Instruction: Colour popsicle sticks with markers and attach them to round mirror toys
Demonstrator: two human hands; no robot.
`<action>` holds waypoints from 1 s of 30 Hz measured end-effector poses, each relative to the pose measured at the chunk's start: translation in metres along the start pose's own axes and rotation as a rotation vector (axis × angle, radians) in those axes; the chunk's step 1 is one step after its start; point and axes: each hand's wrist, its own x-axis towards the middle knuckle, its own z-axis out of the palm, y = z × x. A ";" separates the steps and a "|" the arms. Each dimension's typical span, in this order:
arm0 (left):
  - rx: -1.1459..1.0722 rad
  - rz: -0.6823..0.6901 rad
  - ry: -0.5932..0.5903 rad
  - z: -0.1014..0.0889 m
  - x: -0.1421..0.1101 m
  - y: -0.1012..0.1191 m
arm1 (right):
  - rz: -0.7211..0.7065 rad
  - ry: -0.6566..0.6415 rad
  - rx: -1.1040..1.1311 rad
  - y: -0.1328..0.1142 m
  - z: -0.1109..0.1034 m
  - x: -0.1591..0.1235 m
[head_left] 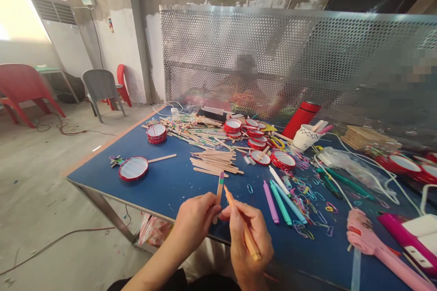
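Observation:
Between the fingers of my left hand [196,216] is a flat wooden craft stick [220,187], held near upright; its upper end is coloured purple and green. My right hand [251,232] grips an orange marker [246,232], its tip touching or very close to the stick just below the green band. Beyond my hands lies a pile of plain craft sticks [213,162]. Right of them on the table are a purple marker [271,202], a green marker [281,203] and a blue marker [290,202], with a white one [278,179] behind.
Small red-rimmed drums [157,132] stand about the blue table [164,182], one with a stick handle [134,168] at left. Coloured sticks [191,129] are heaped behind. A red bottle [302,118], a paper cup [305,137], colourful clips [307,195] and a pink-wrapped tool [372,238] occupy the right.

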 end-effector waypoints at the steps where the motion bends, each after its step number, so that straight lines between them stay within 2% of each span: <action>1: -0.003 -0.001 0.000 0.000 0.000 0.000 | -0.011 -0.006 -0.014 0.000 0.000 0.000; 5: -0.016 -0.011 -0.016 -0.001 0.001 0.000 | -0.084 -0.032 -0.087 0.003 -0.001 -0.001; 10: -0.004 -0.028 -0.038 -0.003 0.000 0.001 | -0.011 0.018 -0.082 0.005 0.000 0.000; 15: 0.042 -0.011 -0.021 -0.002 -0.001 -0.002 | -0.046 0.027 -0.069 0.004 0.000 -0.001; 21: 0.067 0.104 0.079 -0.001 -0.001 -0.011 | -0.131 -0.012 -0.181 0.000 -0.004 0.001; 25: 0.052 0.186 0.114 -0.001 0.002 -0.016 | -0.131 0.006 -0.190 0.000 0.000 0.004; 27: 0.058 0.235 0.138 0.000 0.003 -0.018 | -0.102 0.018 -0.164 0.002 0.002 0.006; 30: 0.091 0.295 0.192 0.005 0.003 -0.021 | 0.027 -0.020 -0.058 0.002 0.000 0.010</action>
